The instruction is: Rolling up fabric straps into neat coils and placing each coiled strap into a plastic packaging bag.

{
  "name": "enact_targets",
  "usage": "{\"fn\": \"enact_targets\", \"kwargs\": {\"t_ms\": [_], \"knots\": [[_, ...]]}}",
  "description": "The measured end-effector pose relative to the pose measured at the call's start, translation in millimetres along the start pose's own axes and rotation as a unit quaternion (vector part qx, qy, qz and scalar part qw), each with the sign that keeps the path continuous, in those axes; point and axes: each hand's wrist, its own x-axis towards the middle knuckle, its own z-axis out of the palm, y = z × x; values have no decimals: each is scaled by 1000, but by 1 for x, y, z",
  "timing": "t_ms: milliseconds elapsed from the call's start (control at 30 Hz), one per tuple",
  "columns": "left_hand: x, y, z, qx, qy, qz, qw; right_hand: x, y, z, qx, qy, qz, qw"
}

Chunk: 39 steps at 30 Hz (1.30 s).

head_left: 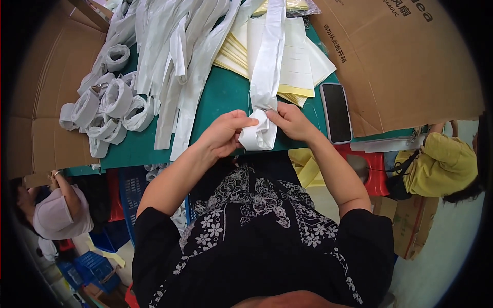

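A long white paper-like strip [268, 61] runs down the middle of the green table [218, 97], and its near end is coiled into a loose roll [258, 136] at the table edge. My left hand [225, 134] is closed on the left side of that roll, thumb on top. Against its upper right, where the strip is crumpled, my right hand [292, 122] pinches with thumb and fingers. Left of my hands lie many flat white strips [172, 46], and beyond them a heap of finished-looking white rolled rings [118, 97].
Yellow-edged white sheets [300, 56] lie under the strip. A dark-screened phone [336, 113] rests to the right. Cardboard stands at the left [51, 97] and right [395, 72]. Blue crates [97, 269] are low on the left. One person sits at each side [61, 210], [441, 164].
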Motion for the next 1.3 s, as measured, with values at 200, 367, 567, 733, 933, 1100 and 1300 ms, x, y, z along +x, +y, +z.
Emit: {"fn": "enact_targets", "kwargs": {"t_ms": [200, 367, 567, 733, 933, 1100, 1300], "knots": [[-1, 21, 9, 2, 31, 37, 999, -5, -10, -5, -118, -99, -134, 979], [11, 18, 5, 13, 81, 64, 995, 0, -5, 32, -40, 66, 30, 997], [3, -4, -19, -11, 39, 123, 992, -6, 0, 55, 233, 146, 189, 943], [-8, -18, -25, 540, -15, 532, 652, -11, -12, 42, 341, 76, 299, 888], [-4, -11, -24, 602, -95, 617, 497, -16, -28, 45, 401, 106, 266, 870], [-16, -22, -14, 537, -107, 501, 670, -13, 0, 35, 548, 25, 178, 817], [-14, -2, 7, 295, 74, 244, 921, -12, 0, 40, 360, 95, 154, 915]]}}
